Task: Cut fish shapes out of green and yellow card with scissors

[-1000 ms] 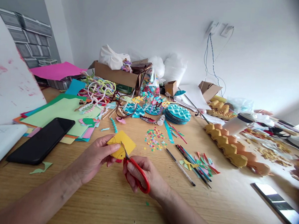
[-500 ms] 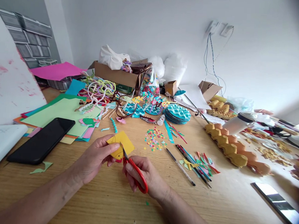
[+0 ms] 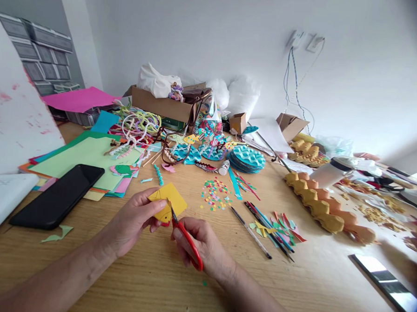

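Between the thumb and fingers of my left hand (image 3: pixel 137 217) is a piece of yellow paper (image 3: pixel 176 197), with dark lines and a small eye drawn on it like a fish. My right hand (image 3: pixel 199 241) is closed around the red handles of a pair of scissors (image 3: pixel 193 250). The blades reach into the yellow paper beside my left thumb. A bit of red shows under the paper's lower edge; what it is I cannot tell. Both hands are held above the wooden table (image 3: pixel 145 287).
A black phone (image 3: pixel 58 194) lies left beside stacked coloured paper (image 3: pixel 86 159). Paper dots (image 3: pixel 215 193), pencils (image 3: pixel 271 229) and paper scraps lie to the right. Farther right are an egg carton strip (image 3: pixel 318 203), another phone (image 3: pixel 386 286) and part of another person's hand (image 3: pixel 415 239).
The scissor handles have swung slightly closer together and a little to the left in my right hand. My left hand and the paper stay almost where they were.
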`<state>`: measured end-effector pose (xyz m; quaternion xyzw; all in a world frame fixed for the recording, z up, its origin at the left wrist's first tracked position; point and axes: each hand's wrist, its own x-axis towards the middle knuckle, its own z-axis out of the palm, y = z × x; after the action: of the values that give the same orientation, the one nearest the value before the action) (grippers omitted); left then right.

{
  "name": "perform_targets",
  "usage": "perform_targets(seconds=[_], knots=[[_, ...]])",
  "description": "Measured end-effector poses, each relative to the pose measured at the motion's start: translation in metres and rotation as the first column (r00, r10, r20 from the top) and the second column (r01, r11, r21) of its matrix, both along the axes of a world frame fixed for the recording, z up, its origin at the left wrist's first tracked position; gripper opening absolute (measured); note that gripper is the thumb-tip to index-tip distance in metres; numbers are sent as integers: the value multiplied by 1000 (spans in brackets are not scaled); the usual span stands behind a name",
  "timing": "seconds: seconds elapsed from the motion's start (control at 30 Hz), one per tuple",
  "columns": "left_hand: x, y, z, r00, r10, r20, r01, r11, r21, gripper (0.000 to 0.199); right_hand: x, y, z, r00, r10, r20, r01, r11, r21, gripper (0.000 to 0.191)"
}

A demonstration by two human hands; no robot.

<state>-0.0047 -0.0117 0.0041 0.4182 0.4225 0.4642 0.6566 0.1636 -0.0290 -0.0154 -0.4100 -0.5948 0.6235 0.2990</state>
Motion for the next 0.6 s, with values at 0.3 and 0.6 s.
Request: perform_targets(seconds=[0.3, 0.6], knots=[[0, -1, 0, 999, -12, -35, 12, 1000, -7, 19, 1, 1, 1, 1000, 27, -9, -27, 999, 21, 35], [-3, 2, 3, 998, -52, -40, 52, 999, 9, 17, 2, 1, 2, 999, 29, -34, -28, 999, 27, 36]])
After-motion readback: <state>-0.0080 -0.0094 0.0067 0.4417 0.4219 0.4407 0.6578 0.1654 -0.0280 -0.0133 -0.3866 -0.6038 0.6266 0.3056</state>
